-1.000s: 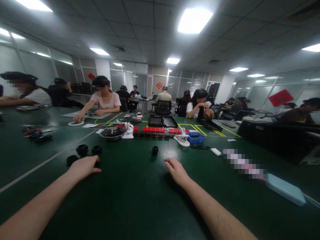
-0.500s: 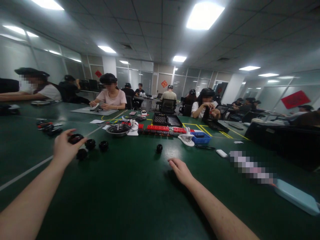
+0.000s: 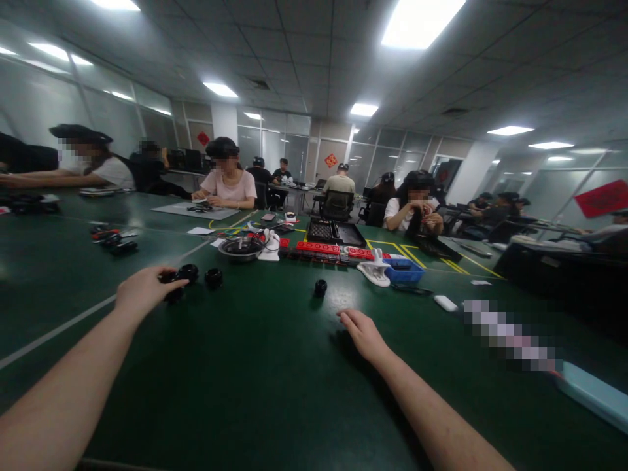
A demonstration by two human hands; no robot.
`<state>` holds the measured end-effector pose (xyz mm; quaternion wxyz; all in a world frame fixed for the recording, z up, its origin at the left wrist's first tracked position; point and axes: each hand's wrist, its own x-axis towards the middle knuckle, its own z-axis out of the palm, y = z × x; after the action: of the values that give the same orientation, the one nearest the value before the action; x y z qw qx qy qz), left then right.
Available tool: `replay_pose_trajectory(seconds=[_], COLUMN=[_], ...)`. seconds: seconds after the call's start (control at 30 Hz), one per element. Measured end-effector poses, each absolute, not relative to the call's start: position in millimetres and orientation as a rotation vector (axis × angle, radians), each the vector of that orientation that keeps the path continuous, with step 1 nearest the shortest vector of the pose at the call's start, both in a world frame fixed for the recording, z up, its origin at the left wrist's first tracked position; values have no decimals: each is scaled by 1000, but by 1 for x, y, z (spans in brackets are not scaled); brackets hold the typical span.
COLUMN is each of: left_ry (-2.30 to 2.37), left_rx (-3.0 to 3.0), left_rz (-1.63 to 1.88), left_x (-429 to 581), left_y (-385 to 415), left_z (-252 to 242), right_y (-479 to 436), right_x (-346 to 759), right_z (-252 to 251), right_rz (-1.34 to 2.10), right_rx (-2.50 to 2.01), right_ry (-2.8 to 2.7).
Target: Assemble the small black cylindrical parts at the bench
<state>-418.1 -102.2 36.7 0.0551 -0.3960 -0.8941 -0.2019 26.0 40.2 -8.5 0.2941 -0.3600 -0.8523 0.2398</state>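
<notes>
My left hand [image 3: 146, 289] has its thumb and fingers closed around a small black round piece, mostly hidden behind the fingers, low over the table. Right by the fingertips are two similar black round pieces, one [image 3: 188, 273] just beyond them and one [image 3: 174, 296] partly covered by the thumb. Another black round piece [image 3: 213, 278] stands a little to their right. My right hand [image 3: 362, 330] hovers or rests low at the table with loosely bent fingers, holding nothing. Beyond its fingertips, apart from them, stands a single black round piece [image 3: 320, 288].
A metal bowl [image 3: 241, 248] with dark contents, a row of red blocks [image 3: 324, 248], a white stand [image 3: 375, 269] and a blue bin [image 3: 405, 271] line the far side of the green table [image 3: 255, 392]. Pliers-like tools [image 3: 115, 241] lie left. Co-workers sit beyond.
My left hand has lowered the held black round piece and brought it right, against the cluster. My right hand stays nearly in place. The whole view has shifted slightly.
</notes>
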Motion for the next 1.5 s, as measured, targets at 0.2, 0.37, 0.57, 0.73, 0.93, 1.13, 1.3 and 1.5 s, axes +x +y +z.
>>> replay_pose_trajectory(seconds=[0.2, 0.37, 0.57, 0.73, 0.93, 1.13, 1.3, 1.5], left_ry=[-2802, -2802, -2238, -1911, -1727, -2229, -2308, -2286], left_rx=[-1298, -1275, -1258, -1968, -2286, -1710, -1887, -2225], left_rz=[-529, -555, -843, -752, -926, -1582, -1580, -1416], left_x=[-415, -407, -354, -264, -188, -176, -185, -184], left_y=[-101, -100, -100, -79, -22, 50, 80, 91], left_z=[32, 27, 41, 21, -12, -23, -33, -33], right_y=[41, 42, 41, 39, 37, 36, 37, 37], right_x=[26, 26, 26, 24, 24, 25, 24, 23], right_z=[-10, -10, -8, -7, -4, -3, -4, -4], right_rz=[635, 650, 648, 645, 655, 644, 649, 671], right_rx=[-962, -954, -940, -931, -929, -939, -912, -907], right_ry=[-2281, -2303, -2317, -2330, -2330, -2331, -2356, -2370])
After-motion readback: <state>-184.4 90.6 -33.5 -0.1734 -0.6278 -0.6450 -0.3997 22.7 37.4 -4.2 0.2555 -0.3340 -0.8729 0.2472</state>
